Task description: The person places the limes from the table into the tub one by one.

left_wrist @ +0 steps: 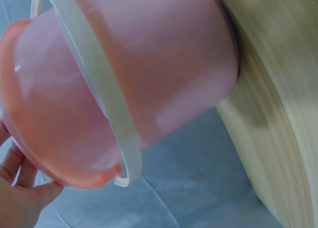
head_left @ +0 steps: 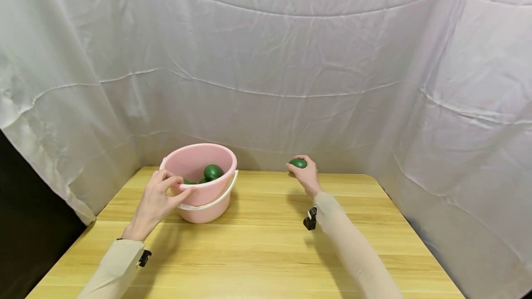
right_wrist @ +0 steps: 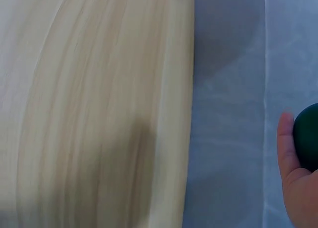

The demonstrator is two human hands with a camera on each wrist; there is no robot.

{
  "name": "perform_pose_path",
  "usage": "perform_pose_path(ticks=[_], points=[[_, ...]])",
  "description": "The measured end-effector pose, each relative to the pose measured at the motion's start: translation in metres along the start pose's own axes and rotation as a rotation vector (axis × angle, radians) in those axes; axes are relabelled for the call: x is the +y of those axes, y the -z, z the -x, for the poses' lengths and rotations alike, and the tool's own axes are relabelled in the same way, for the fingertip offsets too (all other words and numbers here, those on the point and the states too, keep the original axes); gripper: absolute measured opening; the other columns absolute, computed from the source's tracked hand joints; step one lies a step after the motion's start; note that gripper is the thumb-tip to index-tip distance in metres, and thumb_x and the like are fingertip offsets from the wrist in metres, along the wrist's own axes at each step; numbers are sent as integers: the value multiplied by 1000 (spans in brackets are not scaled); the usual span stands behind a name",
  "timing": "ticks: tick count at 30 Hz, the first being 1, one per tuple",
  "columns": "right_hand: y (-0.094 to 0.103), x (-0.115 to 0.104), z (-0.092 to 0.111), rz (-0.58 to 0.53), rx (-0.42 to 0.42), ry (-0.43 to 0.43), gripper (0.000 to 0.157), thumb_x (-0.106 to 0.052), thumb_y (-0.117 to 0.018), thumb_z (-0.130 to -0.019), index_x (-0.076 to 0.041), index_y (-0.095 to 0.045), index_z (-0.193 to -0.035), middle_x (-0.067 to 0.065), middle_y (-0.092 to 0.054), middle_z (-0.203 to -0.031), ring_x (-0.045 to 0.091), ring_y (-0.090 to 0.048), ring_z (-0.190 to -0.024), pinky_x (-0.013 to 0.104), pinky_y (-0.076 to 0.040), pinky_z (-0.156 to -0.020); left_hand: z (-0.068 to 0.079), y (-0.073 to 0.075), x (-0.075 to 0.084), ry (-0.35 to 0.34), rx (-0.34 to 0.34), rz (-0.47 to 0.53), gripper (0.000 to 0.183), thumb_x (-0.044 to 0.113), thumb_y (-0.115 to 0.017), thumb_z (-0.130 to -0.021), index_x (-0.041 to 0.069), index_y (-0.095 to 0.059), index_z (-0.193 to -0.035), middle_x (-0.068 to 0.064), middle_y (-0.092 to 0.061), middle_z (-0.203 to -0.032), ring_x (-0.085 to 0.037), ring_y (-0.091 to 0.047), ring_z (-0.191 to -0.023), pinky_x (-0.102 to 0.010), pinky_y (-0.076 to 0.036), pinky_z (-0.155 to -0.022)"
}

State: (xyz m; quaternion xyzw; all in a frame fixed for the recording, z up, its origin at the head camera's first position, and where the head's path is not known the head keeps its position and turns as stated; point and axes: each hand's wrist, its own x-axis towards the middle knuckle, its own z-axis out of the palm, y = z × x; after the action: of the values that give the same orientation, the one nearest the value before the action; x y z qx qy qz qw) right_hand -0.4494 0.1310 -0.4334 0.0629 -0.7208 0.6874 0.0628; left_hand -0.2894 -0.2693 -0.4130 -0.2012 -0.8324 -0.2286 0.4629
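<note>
A pink bucket [head_left: 206,194] with a white handle [head_left: 216,202] stands at the left of the wooden table. Its rim is pinched between the thumb and fingers of my left hand [head_left: 155,200], which shows at the lower left in the left wrist view. Several dark green rounded objects [head_left: 213,172] lie inside the bucket, partly hidden by its wall. To the right, above the table's far edge, my right hand [head_left: 306,174] grips another dark green rounded object [head_left: 298,163]. In the right wrist view, part of that object [right_wrist: 306,138] appears at the right edge, against the fingers.
The wooden table [head_left: 266,253] has its far edge close to a grey-white curtain [head_left: 266,119], which hangs behind it and along both sides. A dark area [head_left: 33,225] shows at the far left. Small black devices sit at both wrists.
</note>
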Motion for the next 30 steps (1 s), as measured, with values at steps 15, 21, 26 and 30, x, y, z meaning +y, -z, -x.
perform_pose_path(ticks=[15,21,26,30], points=[[-39,-24,6,66,-61,51,37,-22,-78,-82,-17,-60,-114,13,-55,-119,29,-60,-100,47,-57,-81,-2,1,2,-2,-8,-7,31,17,-91,-61,5,-69,-79,-6,-54,-82,-22,-47,-83,-29,-35,-72],[-60,-41,15,60,-132,86,37,-22,-78,-82,-17,-61,-115,13,-56,-119,28,-61,-96,48,-57,-81,-1,3,0,-7,0,3,30,16,-91,-61,4,-69,-79,-6,-54,-82,-22,-47,-83,-28,-34,-72],[-76,-51,18,65,-170,125,37,-21,-79,-81,-17,-62,-114,13,-57,-117,26,-63,-92,48,-58,-78,-1,3,-1,-8,3,7,30,16,-91,-61,5,-69,-79,-6,-54,-82,-21,-46,-83,-27,-33,-72],[-87,-55,21,80,-188,145,38,-22,-80,-80,-16,-63,-113,15,-58,-115,24,-64,-86,36,-59,-69,-1,2,-1,-9,-3,-5,31,17,-91,-61,5,-69,-79,-6,-53,-82,-20,-46,-81,-25,-34,-70]])
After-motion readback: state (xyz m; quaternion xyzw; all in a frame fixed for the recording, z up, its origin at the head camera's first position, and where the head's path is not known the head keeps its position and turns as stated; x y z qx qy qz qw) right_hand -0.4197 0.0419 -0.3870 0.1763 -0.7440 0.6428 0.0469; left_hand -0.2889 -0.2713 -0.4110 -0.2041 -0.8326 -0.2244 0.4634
